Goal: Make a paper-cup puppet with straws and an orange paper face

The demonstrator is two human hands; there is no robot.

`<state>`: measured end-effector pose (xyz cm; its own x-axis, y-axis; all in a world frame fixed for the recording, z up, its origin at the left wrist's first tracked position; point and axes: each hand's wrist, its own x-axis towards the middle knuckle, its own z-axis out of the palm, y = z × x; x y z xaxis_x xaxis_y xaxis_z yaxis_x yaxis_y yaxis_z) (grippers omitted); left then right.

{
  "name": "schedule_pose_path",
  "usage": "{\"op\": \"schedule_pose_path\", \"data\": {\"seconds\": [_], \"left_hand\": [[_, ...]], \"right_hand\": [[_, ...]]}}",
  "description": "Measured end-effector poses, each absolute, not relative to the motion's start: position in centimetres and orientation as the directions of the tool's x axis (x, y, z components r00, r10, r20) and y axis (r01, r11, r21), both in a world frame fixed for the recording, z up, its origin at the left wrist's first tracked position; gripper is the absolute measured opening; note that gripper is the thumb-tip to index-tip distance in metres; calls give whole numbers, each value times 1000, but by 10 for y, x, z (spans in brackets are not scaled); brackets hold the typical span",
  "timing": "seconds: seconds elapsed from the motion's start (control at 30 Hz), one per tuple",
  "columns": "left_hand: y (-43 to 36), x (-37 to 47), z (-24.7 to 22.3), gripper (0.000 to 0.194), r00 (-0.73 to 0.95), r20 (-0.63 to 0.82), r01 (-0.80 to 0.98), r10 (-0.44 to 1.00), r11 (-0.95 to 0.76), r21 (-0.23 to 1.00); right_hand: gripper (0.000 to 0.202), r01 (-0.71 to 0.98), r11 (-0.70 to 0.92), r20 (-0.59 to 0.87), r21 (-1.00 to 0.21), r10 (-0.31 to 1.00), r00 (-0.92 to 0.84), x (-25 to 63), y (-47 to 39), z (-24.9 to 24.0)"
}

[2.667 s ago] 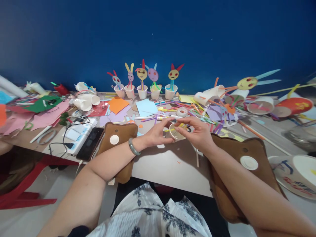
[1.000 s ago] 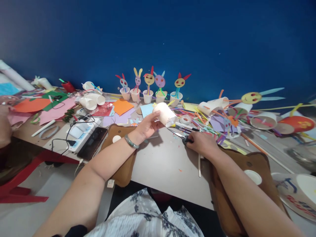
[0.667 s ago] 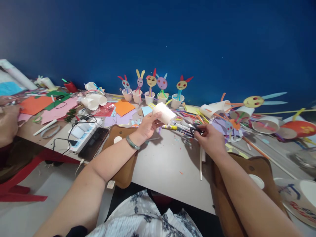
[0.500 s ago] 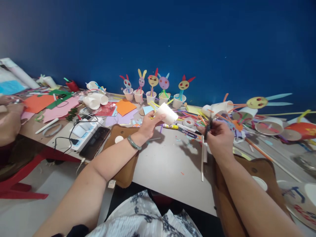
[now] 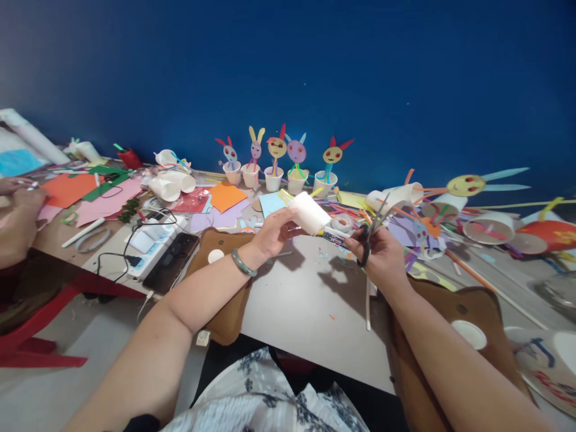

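Note:
A white paper cup (image 5: 310, 213) is tilted on its side above the table, gripped by the fingers of my left hand (image 5: 275, 233). To its right, my right hand (image 5: 380, 252) holds black-handled scissors (image 5: 379, 217), their blades pointing up and parted. Yellow and green strips show just behind the cup. Behind my hands, a row of several white cups stands by the blue wall, each bearing a paper rabbit head, one of them yellow with red ears (image 5: 332, 155).
Coloured paper (image 5: 227, 197), a power strip (image 5: 155, 246) and a phone (image 5: 171, 263) lie at the left. Another person's hand (image 5: 20, 210) is at the far left. Decorated cups (image 5: 489, 228) lie at the right, above a brown cushion (image 5: 450, 312).
My left hand has moved the cup slightly right and down. My right hand has come left towards it, and the scissors' blades now show parted.

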<state>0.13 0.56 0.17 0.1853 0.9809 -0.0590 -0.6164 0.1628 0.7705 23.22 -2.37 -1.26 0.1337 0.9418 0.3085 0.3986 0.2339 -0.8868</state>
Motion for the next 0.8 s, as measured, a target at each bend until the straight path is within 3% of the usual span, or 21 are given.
{"op": "schedule_pose_path", "data": {"seconds": [0.13,0.3,0.8], "left_hand": [[5,-2,8,37,220,-179,-713,959,284,642],[-3,-1,8,36,322,-178,-724,930,363,586],[-16,15,8,34,333,-279,-730,901,433,528]], "right_hand": [[38,635,340,460,-694,887,27,231,-32,-10],[31,830,365,577,-422,814,-64,230,-38,-9],[30,953,230,570,-195,818,-81,241,-40,-9]]}}
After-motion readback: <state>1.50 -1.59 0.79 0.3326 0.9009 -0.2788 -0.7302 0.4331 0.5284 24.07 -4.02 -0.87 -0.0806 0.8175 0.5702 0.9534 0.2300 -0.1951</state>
